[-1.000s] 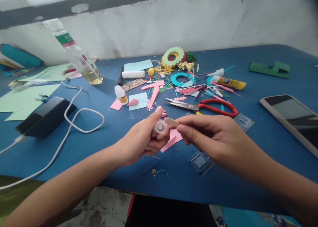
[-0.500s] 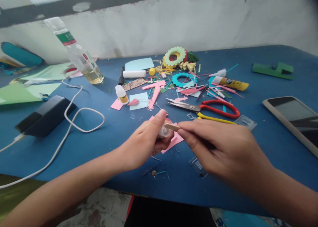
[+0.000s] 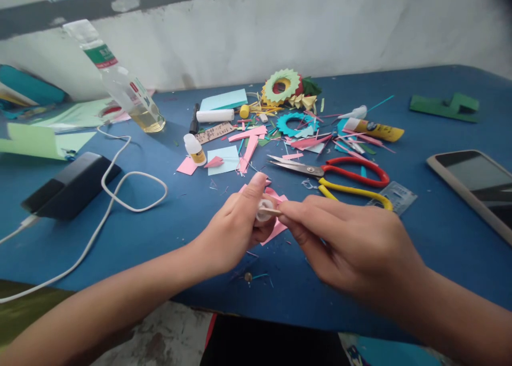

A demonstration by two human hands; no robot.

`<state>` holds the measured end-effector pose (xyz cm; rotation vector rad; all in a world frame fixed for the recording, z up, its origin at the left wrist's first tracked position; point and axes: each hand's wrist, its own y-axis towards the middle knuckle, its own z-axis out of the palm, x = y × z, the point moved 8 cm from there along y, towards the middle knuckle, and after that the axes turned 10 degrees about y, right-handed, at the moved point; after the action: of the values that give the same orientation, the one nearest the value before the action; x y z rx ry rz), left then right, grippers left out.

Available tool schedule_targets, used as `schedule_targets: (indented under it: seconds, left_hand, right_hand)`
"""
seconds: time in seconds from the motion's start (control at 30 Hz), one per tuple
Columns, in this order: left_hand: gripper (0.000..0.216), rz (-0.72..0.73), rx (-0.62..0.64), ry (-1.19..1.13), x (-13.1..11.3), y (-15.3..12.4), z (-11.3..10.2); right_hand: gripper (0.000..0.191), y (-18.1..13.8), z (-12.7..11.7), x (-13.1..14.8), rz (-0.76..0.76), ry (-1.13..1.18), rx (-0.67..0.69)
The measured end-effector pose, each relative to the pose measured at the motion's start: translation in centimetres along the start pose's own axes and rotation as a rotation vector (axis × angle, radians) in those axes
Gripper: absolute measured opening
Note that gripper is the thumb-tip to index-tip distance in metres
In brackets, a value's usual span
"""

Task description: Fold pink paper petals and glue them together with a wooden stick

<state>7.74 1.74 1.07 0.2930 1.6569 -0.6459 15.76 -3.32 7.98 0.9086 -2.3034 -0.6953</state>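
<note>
Stick (image 3: pixel 272 211) now across mouth of tube (image 3: pixel 264 203)

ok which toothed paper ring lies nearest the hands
The bright blue toothed paper ring: it lies closer to the left hand and right hand; the pale green paper ring and yellow paper ring overlap farther back.

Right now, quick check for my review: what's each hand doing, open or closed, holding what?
Left hand: closed around a whitish round piece.
Right hand: closed, pinching a thin stick.
</note>
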Motion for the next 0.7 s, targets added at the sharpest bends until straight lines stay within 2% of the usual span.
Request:
schedule_targets:
  seconds: [0.17, 0.37, 0.5, 0.7]
  left_hand:
    - [0.053, 0.018, 0.017, -0.003, -0.1, -0.2, 0.0]
    - [0.056, 0.075, -0.139, 0.149, -0.4, -0.3, -0.9]
    - [0.057, 0.105, -0.189, 0.179, -0.6, -0.2, -1.1]
    - [0.054, 0.085, -0.131, 0.205, -0.8, -0.2, -0.8]
  right_hand:
    - [0.02, 0.1, -0.2, 0.2, -0.007, -0.088, -0.01]
    - [0.017, 0.2, -0.1, -0.2, 0.067, -0.048, -0.019]
    - [0.016, 0.3, 0.0, 0.0, 0.067, -0.049, -0.022]
    - [0.021, 0.2, 0.1, 0.5, 0.029, -0.079, 0.015]
